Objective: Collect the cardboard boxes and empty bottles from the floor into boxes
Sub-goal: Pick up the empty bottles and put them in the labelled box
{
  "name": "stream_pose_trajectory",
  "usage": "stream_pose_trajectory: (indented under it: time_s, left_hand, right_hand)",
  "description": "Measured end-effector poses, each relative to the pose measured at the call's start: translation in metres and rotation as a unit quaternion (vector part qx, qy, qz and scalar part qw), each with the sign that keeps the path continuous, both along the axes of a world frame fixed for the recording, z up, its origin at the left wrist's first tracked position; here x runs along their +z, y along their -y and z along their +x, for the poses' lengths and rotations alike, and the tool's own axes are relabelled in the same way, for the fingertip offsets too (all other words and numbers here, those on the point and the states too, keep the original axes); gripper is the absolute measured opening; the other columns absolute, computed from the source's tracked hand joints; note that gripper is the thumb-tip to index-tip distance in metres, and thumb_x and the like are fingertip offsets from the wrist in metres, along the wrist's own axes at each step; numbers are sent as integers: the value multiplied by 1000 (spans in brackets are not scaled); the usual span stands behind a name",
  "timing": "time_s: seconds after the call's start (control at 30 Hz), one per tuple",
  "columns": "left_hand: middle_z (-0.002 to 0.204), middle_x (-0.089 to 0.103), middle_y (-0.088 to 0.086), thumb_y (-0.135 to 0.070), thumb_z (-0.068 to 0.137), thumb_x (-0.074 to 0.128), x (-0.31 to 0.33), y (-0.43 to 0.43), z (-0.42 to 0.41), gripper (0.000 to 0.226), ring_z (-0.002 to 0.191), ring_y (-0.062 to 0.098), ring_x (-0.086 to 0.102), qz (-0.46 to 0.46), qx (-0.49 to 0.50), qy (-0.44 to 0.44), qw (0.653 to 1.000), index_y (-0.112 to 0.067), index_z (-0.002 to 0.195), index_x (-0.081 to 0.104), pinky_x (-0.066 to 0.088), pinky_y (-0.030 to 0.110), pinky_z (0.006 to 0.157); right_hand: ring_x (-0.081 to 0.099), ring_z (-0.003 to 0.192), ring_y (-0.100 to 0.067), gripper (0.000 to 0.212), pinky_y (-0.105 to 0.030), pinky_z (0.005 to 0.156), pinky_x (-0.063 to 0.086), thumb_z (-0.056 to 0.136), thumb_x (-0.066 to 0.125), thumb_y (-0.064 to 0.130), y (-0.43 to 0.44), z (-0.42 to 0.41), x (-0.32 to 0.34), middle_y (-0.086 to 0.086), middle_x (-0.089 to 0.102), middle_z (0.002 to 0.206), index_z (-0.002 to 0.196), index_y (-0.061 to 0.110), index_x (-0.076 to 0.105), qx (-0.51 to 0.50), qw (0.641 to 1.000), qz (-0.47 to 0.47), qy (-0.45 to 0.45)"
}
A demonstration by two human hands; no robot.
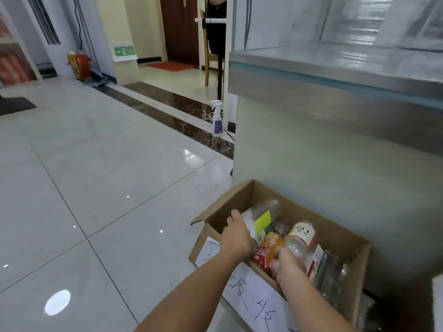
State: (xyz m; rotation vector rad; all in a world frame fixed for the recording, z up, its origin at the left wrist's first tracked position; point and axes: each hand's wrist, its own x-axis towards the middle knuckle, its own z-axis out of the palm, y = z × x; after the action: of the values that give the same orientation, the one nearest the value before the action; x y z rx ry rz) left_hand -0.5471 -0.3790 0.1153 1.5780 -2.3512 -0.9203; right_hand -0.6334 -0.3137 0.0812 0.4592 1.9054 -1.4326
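Cardboard box (330, 232) being loaded: my left hand (236, 238) grips a yellow-labelled bottle (262, 215) over its left corner, my right hand (288, 262) a white-labelled bottle (300, 238) mid-box. Next, I judge: lower and release both.

An open rectangular cardboard box (242, 195) is set on the tiled floor (96, 176) against the steel-topped bench (335, 75); over its left end a large plastic bottle (261, 215) is held in the left hand (236, 238); just right, a small plastic bottle (300, 237) in the right hand (291, 262); behind the box, a plastic trigger spray bottle (217, 119) is stood by the bench's corner.
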Motion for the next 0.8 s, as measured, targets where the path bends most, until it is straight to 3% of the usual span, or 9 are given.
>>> stream_pose_trajectory:
  time_s: [0.17,0.23,0.3,0.4,0.47,0.53,0.6,0.63,0.8]
  left_hand:
    - [126,46,11,-13,93,54,-21,12,1,45,107,25,57,-140,-5,121,983,-7,132,31,46,29,85]
    - [125,47,10,-13,91,58,-28,16,-1,50,107,22,56,-153,-18,150,977,-8,133,31,47,27,84]
    - [123,49,9,-17,88,62,-33,18,-4,54,107,22,57,-138,-26,164,976,-9,131,31,47,28,82]
    - [120,56,10,-23,87,62,-38,22,-6,49,107,24,58,-120,-39,203,971,-10,127,35,42,30,79]
    - [119,58,10,-24,88,61,-40,24,-6,46,108,25,58,-119,-50,237,963,-10,125,38,40,31,79]
    - [123,55,13,-23,89,58,-41,28,-4,44,113,28,54,-120,-72,255,957,-7,126,41,42,33,87]
    - [126,54,15,-26,91,55,-38,34,1,43,115,29,52,-114,-112,256,954,-5,128,45,42,35,92]
    - [128,53,16,-28,92,53,-34,39,5,43,117,31,51,-103,-138,250,953,-5,128,46,42,36,94]
    - [142,47,11,-37,96,51,7,72,55,50,131,30,42,22,-217,160,963,-10,138,44,36,37,104]
  right_hand:
    - [52,52,-19,16,-25,47,46,85,65,6,-7,-8,-20,-14,55,67,82,-4,52,31,998,20,42]
    - [53,59,-22,23,-30,61,52,86,63,5,-4,-7,-21,-15,53,67,74,-1,46,55,997,17,53]
    - [55,66,-26,17,-39,71,54,88,63,7,0,-6,-26,-17,57,78,88,-5,50,101,992,1,79]
    - [54,59,-26,29,-32,54,47,92,60,7,6,-1,-22,-21,60,94,116,-4,49,148,983,-15,103]
    - [57,54,-25,26,-30,49,46,96,56,20,9,2,-12,-17,55,81,106,-3,52,202,975,17,94]
    - [62,85,-29,46,-35,72,50,97,49,41,12,1,-5,-20,60,98,113,-3,51,292,950,81,79]
    - [45,127,-31,65,-38,106,36,98,38,51,17,2,2,-20,47,137,139,1,35,394,900,185,7]
    - [40,134,-30,67,-37,110,33,98,36,53,20,1,-2,-17,40,145,147,8,26,454,855,245,-47]
    - [58,117,-21,31,-35,91,51,89,52,32,49,17,34,1,59,130,114,17,63,595,592,453,-300]
